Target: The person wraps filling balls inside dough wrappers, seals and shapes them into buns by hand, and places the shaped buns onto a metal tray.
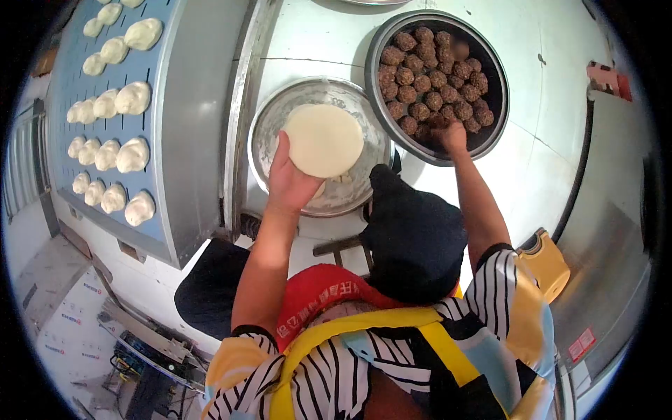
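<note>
A flat, round dough wrapper (325, 140) lies across my left hand (290, 176), the thumb up along its left edge. Wrapper and hand are above a wide metal bowl (264, 133) with pale smears and some dough bits inside. On the right, my right hand (452, 136) reaches into the near side of a round dark pan (498, 105) of brown filling balls (422, 83). Its fingers are curled around a ball at the near edge of the pile, partly hidden among the others.
To the left, a blue slotted conveyor (126, 73) carries rows of pale dough pieces (132, 98). A yellow stool (546, 264) stands at the right, near a metal cabinet (609, 231). The rim of another metal dish (374, 2) shows at the top.
</note>
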The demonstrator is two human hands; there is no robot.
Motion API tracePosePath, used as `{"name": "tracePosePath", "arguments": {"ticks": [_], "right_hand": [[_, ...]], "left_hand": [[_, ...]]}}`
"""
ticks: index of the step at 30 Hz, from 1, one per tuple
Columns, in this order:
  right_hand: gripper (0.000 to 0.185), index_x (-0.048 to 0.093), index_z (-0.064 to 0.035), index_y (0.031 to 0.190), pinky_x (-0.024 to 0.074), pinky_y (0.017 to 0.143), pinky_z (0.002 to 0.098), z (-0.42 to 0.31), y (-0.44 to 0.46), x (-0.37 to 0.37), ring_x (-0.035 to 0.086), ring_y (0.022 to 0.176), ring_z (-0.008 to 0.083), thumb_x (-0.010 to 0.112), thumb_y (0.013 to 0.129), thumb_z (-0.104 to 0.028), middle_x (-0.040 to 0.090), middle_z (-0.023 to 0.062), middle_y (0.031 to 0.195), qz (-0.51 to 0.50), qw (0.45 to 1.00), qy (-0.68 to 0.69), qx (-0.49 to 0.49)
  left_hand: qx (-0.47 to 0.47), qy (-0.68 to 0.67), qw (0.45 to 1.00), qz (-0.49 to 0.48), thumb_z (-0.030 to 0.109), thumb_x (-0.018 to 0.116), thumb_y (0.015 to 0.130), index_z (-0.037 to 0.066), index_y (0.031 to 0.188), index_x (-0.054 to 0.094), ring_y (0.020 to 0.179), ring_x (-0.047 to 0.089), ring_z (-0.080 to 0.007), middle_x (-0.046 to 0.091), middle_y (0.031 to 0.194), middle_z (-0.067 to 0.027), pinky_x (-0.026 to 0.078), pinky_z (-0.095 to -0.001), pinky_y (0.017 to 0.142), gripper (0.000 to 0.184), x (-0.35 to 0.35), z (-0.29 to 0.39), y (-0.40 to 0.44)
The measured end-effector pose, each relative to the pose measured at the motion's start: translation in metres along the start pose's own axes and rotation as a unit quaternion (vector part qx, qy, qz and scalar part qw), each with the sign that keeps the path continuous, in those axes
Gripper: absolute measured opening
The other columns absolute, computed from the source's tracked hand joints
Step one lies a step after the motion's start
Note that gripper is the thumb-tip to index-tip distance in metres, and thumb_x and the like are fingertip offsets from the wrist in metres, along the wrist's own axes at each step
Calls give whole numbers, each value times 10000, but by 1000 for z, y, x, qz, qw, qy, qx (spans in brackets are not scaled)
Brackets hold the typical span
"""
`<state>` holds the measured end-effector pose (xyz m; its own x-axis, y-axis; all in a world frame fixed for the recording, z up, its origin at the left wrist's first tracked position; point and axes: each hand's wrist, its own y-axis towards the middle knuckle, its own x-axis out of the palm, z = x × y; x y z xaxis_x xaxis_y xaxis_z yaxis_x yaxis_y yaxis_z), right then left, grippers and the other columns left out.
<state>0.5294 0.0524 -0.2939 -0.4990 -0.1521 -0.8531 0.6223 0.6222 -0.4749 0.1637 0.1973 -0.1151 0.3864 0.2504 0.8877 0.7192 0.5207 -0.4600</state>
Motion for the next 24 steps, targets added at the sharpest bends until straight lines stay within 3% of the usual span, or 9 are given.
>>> {"name": "tracePosePath", "arguments": {"ticks": [2,3,5,9,12,13,20,21,24], "right_hand": [[642,544,5,1138,503,827,382,-19,-2,-42,633,930,324,816,667,-336,615,165,991,-54,984,168,38],[482,573,11,1017,501,775,331,-46,-21,-72,636,845,233,797,708,-283,623,116,852,-61,969,239,-10],[387,574,-11,975,495,748,293,-119,-74,-141,613,804,155,781,729,-226,614,71,837,-120,901,396,-129],[405,578,-35,1035,476,783,281,-230,-159,-210,580,858,144,772,719,-199,598,46,923,-186,877,273,-350],[471,582,-29,1083,491,806,362,-283,-211,-205,622,916,293,781,701,-220,600,132,1035,-59,856,51,-511],[531,583,-54,1123,491,812,388,-290,-227,-198,604,963,338,793,672,-236,585,141,1100,-44,868,-3,-494],[509,584,-80,1124,495,777,412,-307,-298,-177,598,953,348,767,658,-176,597,131,997,-35,793,83,-603],[489,593,-76,1115,494,766,412,-309,-305,-177,604,922,351,758,665,-171,597,137,991,-42,795,73,-601],[471,601,-72,1109,494,761,414,-317,-335,-171,609,893,350,751,675,-173,596,141,991,-15,808,76,-584]], "left_hand": [[-8,-20,999,-33,536,309,974,86,1407,365,1322,376,-324,390,1438,-135,299,-516,1087,627,-3,1,-6],[-9,-30,998,-53,541,302,974,84,1406,366,1324,374,-325,389,1440,-135,300,-516,1086,632,-1,2,-7],[11,24,1000,7,568,276,967,84,1412,351,1322,374,-329,387,1438,-141,293,-517,1089,662,17,-3,-9],[18,24,999,-26,599,242,960,79,1407,336,1299,401,-307,399,1411,-146,303,-486,1089,692,51,-16,-28],[52,74,993,-75,667,234,922,90,1449,262,1333,354,-325,351,1446,-153,274,-525,1096,783,65,-20,-54],[59,94,991,-79,682,242,910,91,1450,261,1334,352,-321,349,1447,-149,283,-523,1092,800,67,-16,-66],[100,167,979,-59,743,276,854,98,1430,300,1330,361,-297,374,1432,-132,328,-518,1066,865,63,5,-154],[95,120,985,-82,593,414,920,90,1400,336,1302,401,-292,413,1397,-122,354,-509,1053,700,54,6,-163],[187,223,955,-48,303,567,934,88,1359,377,1244,464,-271,470,1327,-97,403,-484,1019,513,58,1,-194]]}}
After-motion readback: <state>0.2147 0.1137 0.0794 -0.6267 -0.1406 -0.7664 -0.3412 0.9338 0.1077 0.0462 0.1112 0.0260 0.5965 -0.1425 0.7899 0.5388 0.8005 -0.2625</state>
